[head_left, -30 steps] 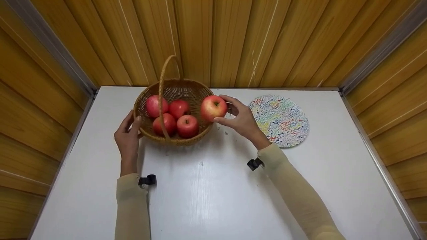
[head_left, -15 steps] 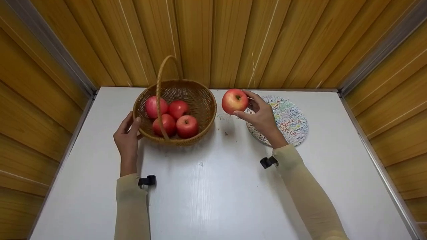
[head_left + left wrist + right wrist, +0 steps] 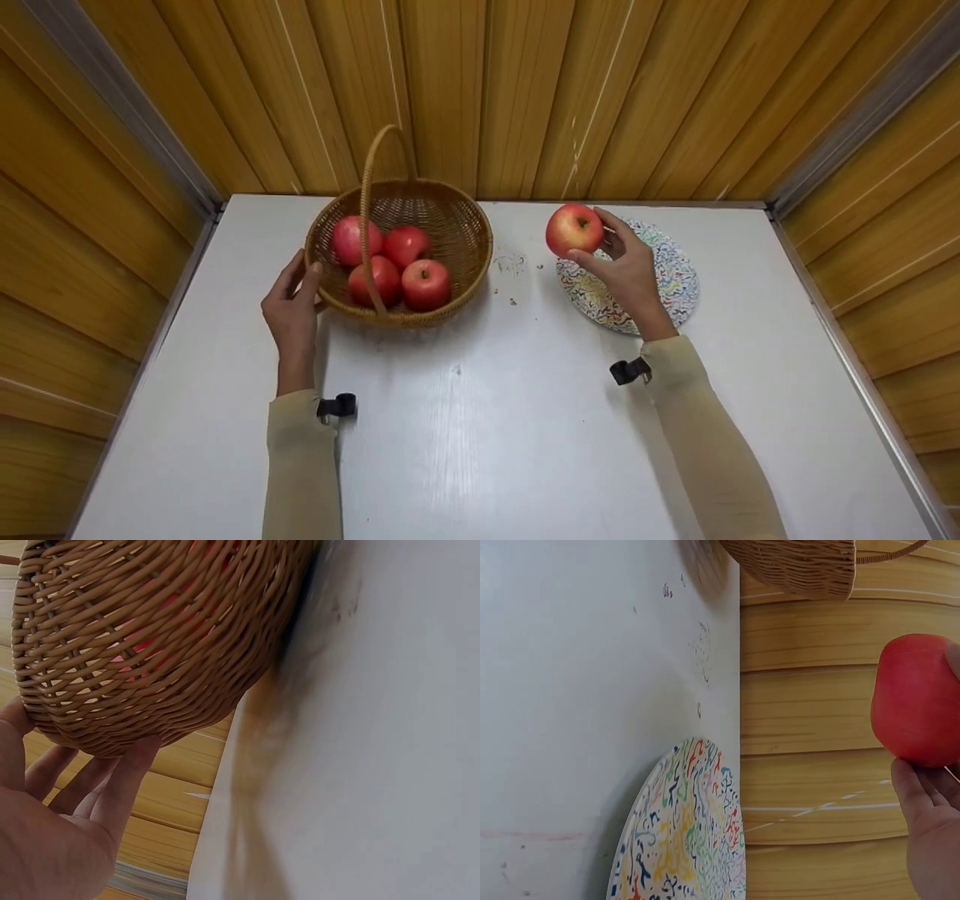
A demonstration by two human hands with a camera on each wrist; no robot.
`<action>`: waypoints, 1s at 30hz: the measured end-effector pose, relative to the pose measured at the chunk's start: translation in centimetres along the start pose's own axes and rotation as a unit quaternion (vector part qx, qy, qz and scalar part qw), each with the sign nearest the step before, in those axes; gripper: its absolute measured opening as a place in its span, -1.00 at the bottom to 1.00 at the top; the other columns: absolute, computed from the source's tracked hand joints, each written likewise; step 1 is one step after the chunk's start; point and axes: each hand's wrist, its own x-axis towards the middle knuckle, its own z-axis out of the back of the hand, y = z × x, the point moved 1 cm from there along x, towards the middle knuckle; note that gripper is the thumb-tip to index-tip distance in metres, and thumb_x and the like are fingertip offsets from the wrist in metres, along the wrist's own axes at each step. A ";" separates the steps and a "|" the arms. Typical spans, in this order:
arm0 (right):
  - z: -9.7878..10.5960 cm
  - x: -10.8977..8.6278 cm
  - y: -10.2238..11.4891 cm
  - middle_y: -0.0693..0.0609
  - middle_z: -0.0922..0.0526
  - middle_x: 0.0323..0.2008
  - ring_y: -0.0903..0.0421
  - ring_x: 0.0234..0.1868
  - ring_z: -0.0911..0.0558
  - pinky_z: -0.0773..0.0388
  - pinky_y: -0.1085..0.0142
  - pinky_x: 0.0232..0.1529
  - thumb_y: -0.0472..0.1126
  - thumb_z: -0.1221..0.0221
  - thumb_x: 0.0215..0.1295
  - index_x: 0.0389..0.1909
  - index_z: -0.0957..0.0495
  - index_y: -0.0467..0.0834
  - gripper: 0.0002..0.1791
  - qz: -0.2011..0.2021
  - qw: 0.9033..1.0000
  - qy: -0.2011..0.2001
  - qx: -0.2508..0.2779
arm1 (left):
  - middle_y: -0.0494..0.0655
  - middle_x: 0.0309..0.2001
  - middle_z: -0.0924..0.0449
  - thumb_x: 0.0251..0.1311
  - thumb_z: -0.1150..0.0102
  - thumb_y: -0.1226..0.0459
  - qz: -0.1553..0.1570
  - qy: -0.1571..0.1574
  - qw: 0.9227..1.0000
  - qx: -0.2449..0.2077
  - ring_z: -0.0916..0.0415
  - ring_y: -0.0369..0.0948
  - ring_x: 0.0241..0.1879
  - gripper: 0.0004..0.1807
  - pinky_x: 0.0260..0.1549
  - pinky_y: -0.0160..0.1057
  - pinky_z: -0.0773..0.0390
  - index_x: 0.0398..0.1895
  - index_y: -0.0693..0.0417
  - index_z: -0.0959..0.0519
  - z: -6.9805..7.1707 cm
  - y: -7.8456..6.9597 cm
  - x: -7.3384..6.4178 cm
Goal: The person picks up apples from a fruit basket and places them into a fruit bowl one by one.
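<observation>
Rightward, away from the brown woven wicker basket (image 3: 471, 244), the round red apple with a yellow blush (image 3: 571, 232) has moved over the past half second; the basket and the left hand (image 3: 292, 304) stay where they were. Its holder, the right hand (image 3: 631, 271), pinches it between thumb and fingers, well apart from the left, which cups the basket's side with thumb and bent fingers. What matters most, I judge, is that the fruit hangs raised near the left edge of the round, flat, multicoloured speckled disc (image 3: 679, 281), most of which lies farther right. Nearly round, it has no clear long axis (its stem hollow faces up).

How far it overhangs that edge is hard to tell. Some right fingertips are hidden behind it, and the right wrist view cuts off both apple and disc. Four plain red apples (image 3: 426, 285) inside the basket appear to the left wrist camera only as red glimpses through the weave.
</observation>
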 end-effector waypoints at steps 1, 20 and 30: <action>0.3 -0.1 -0.3 -0.06 -0.44 0.49 -0.04 0.47 -0.47 -0.45 0.18 0.41 -0.06 -0.56 0.25 0.58 -0.36 -0.16 -0.07 -0.005 1.000 -0.004 -0.001 | -0.10 0.40 -0.56 0.44 -0.36 0.01 -0.001 0.000 1.000 0.001 -0.55 -0.11 0.29 -0.45 -0.21 -0.31 -0.75 0.46 -0.21 -0.58 0.0 0.0 0.0; 3.2 -1.8 -4.1 -0.14 -0.32 0.57 -0.11 0.53 -0.38 -0.42 0.08 0.43 -0.12 -0.51 0.31 0.65 -0.23 -0.16 -0.02 -0.101 0.994 -0.028 -0.010 | -0.05 0.37 -0.58 0.46 -0.35 0.06 0.001 -0.016 1.000 -0.011 -0.59 -0.11 0.22 -0.47 -0.22 -0.30 -0.76 0.45 -0.14 -0.59 -0.2 -0.4 -0.1; 3.7 -2.7 -6.1 -0.10 -0.37 0.53 -0.08 0.52 -0.40 -0.44 0.19 0.41 0.01 -0.56 0.24 0.63 -0.31 -0.07 -0.01 -0.127 0.991 -0.040 -0.012 | -0.03 0.21 -0.69 0.45 -0.37 0.11 -0.034 -0.093 0.995 0.000 -0.68 -0.12 0.07 -0.59 -0.25 -0.36 -0.75 0.32 -0.11 -0.71 -1.5 0.0 0.0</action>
